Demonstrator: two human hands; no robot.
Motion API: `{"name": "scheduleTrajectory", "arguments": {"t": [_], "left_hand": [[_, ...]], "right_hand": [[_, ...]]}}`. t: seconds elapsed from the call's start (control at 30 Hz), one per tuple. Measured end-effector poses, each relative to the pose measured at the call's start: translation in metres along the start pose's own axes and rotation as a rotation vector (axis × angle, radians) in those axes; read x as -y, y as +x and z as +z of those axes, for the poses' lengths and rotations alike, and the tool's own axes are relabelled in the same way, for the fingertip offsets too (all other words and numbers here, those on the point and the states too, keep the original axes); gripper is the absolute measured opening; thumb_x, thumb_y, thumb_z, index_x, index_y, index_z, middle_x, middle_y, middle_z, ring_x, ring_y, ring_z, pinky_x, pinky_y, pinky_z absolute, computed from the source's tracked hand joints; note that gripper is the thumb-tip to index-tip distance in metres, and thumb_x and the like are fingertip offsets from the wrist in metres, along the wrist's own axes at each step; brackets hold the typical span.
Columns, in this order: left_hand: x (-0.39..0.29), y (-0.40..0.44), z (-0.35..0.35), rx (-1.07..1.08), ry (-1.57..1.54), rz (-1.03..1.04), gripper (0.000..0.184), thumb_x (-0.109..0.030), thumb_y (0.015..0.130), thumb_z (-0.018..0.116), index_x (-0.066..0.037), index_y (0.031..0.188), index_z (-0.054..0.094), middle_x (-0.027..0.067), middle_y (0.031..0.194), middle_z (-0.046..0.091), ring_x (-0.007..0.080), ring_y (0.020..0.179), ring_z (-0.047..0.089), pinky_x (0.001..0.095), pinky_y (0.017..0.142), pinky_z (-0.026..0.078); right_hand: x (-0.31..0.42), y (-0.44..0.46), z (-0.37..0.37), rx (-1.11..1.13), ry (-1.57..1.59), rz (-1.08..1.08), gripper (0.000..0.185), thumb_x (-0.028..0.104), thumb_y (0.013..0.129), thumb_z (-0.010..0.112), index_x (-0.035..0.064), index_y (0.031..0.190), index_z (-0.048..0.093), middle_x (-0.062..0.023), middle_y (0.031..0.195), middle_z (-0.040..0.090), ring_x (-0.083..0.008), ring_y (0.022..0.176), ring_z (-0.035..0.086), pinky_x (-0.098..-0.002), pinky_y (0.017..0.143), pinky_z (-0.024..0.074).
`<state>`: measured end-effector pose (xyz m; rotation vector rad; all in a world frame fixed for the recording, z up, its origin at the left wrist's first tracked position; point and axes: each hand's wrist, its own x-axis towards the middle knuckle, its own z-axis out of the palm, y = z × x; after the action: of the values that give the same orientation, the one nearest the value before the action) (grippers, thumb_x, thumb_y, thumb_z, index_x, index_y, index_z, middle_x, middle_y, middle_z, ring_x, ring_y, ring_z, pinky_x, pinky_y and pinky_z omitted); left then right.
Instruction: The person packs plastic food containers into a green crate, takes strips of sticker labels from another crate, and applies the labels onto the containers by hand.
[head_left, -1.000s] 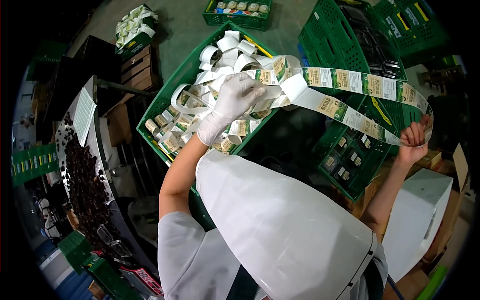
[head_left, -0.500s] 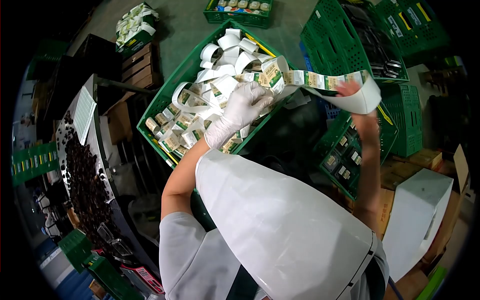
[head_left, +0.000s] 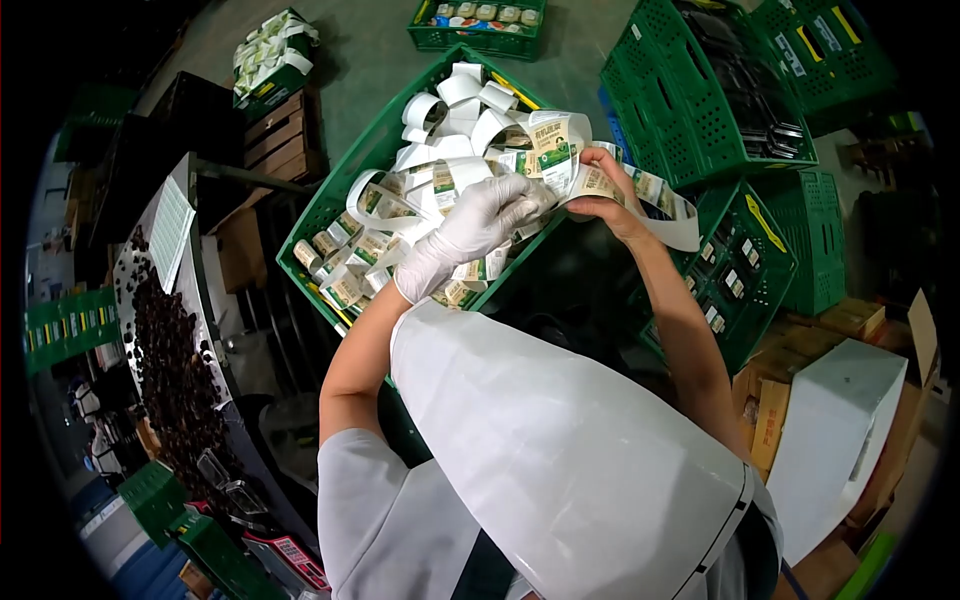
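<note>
A green crate (head_left: 350, 143) at the centre holds curled strips of printed labels (head_left: 460, 170) on white backing. Over its right part, my gloved left hand (head_left: 490, 215) pinches the label strip. My bare right hand (head_left: 612, 195) is at the crate's right edge, thumb and fingers closed round the same strip (head_left: 560, 145). From there a loop of the strip (head_left: 672, 222) hangs out to the right, beyond the crate. The fingertips of my left hand are partly hidden by the strip.
A green crate of dark packed trays (head_left: 735, 270) stands at the right, below stacked green crates (head_left: 680, 90). Further down is a white box (head_left: 835, 430). On the left, dark pieces (head_left: 175, 370) cover a metal table. Another green crate (head_left: 480, 40) lies at the top.
My right hand has come in from the far right to beside my left hand. The long stretched strip has drawn into a shorter, slack loop. My left hand has barely moved.
</note>
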<state>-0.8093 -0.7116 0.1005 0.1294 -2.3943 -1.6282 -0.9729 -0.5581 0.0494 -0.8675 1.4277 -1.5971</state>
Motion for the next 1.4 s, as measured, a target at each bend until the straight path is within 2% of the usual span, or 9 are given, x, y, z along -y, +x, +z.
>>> {"name": "scheduleTrajectory", "arguments": {"t": [0.5, 0.73, 0.87, 1.0, 1.1, 1.23, 1.3, 1.33, 1.4], "left_hand": [[0.008, 0.002, -0.087, -0.334, 0.803, 0.356, 0.018, 0.0, 0.071, 0.064, -0.01, 0.085, 0.061, 0.0019, 0.077, 0.063, 0.0183, 0.073, 0.059, 0.0307, 0.074, 0.043], [-0.012, -0.007, -0.142, -0.952, 0.382, 0.264, 0.011, -0.007, 0.082, 0.061, -0.001, 0.092, 0.061, 0.0035, 0.086, 0.065, 0.0101, 0.077, 0.061, 0.0213, 0.066, 0.048], [-0.062, 0.004, -0.188, -1.226, 0.62, 0.299, 0.012, -0.011, 0.081, 0.064, -0.003, 0.09, 0.063, 0.0044, 0.082, 0.066, 0.0076, 0.066, 0.06, 0.0191, 0.058, 0.049], [-0.119, 0.011, -0.228, -1.394, 0.715, 0.615, 0.011, -0.01, 0.079, 0.066, -0.004, 0.087, 0.065, 0.0027, 0.07, 0.064, 0.0012, 0.05, 0.052, 0.0152, 0.041, 0.04], [-0.149, 0.009, -0.239, -1.449, 0.675, 0.747, 0.01, -0.008, 0.077, 0.068, 0.0, 0.083, 0.065, -0.0001, 0.062, 0.059, 0.0036, 0.052, 0.05, 0.0166, 0.047, 0.04], [-0.163, 0.021, -0.217, -1.188, 0.467, 0.913, 0.015, -0.008, 0.077, 0.069, 0.002, 0.086, 0.064, 0.0019, 0.066, 0.06, 0.0052, 0.055, 0.052, 0.0187, 0.05, 0.044], [-0.159, 0.039, -0.182, -0.897, 0.385, 1.015, 0.013, -0.001, 0.076, 0.064, 0.004, 0.088, 0.063, 0.0075, 0.077, 0.063, 0.012, 0.064, 0.058, 0.0228, 0.058, 0.049], [-0.159, 0.048, -0.162, -0.83, 0.598, 1.032, 0.014, 0.004, 0.075, 0.063, 0.004, 0.089, 0.063, 0.01, 0.082, 0.064, 0.0153, 0.07, 0.06, 0.0246, 0.062, 0.051], [-0.167, 0.065, -0.121, -0.703, 1.027, 1.082, 0.019, 0.01, 0.073, 0.061, 0.002, 0.091, 0.064, 0.012, 0.091, 0.066, 0.0184, 0.079, 0.063, 0.0272, 0.069, 0.052]], "right_hand": [[0.014, -0.037, -0.002, 0.26, 0.28, 0.501, 0.042, -0.001, 0.068, 0.066, 0.0016, 0.108, 0.056, -0.0083, 0.099, 0.06, -0.0157, 0.092, 0.057, -0.0265, 0.083, 0.0432], [0.011, 0.035, -0.028, -0.507, 0.592, 0.405, 0.034, 0.018, 0.084, 0.058, -0.0016, 0.11, 0.05, -0.0112, 0.107, 0.057, -0.0224, 0.097, 0.056, -0.0402, 0.086, 0.0454], [0.026, 0.067, 0.091, 0.024, -0.109, 0.494, 0.032, 0.024, 0.079, 0.064, -0.0038, 0.093, 0.059, -0.0082, 0.073, 0.063, -0.0176, 0.06, 0.061, -0.0295, 0.052, 0.0503], [-0.043, 0.025, 0.212, 0.863, -0.888, -0.164, 0.032, 0.031, 0.072, 0.059, 0.0039, 0.089, 0.061, -0.0156, 0.08, 0.064, -0.0303, 0.075, 0.061, -0.0399, 0.066, 0.0479], [-0.029, 0.004, 0.215, 0.944, -0.842, 0.077, 0.024, 0.026, 0.072, 0.055, 0.006, 0.082, 0.063, -0.0145, 0.08, 0.064, -0.0349, 0.073, 0.059, -0.0396, 0.063, 0.047], [0.035, 0.028, 0.175, 0.988, -0.408, 0.065, 0.022, 0.02, 0.081, 0.05, 0.0037, 0.084, 0.064, -0.0102, 0.077, 0.063, -0.0161, 0.07, 0.061, -0.0321, 0.057, 0.0479], [0.072, 0.029, 0.153, 0.768, 0.428, 0.517, 0.045, 0.037, 0.087, 0.052, 0.0034, 0.118, 0.054, -0.0036, 0.092, 0.061, -0.0105, 0.082, 0.054, -0.0254, 0.063, 0.0458], [0.061, 0.038, 0.149, 0.827, 0.793, 0.507, 0.08, 0.068, 0.079, 0.037, 0.0058, 0.129, 0.039, -0.0109, 0.102, 0.059, -0.0156, 0.091, 0.055, -0.0269, 0.078, 0.0435], [0.084, 0.043, 0.139, 0.693, 1.001, 0.292, 0.087, 0.075, 0.072, 0.034, 0.008, 0.128, 0.039, -0.0101, 0.103, 0.058, -0.0158, 0.084, 0.054, -0.0267, 0.074, 0.0417]]}}
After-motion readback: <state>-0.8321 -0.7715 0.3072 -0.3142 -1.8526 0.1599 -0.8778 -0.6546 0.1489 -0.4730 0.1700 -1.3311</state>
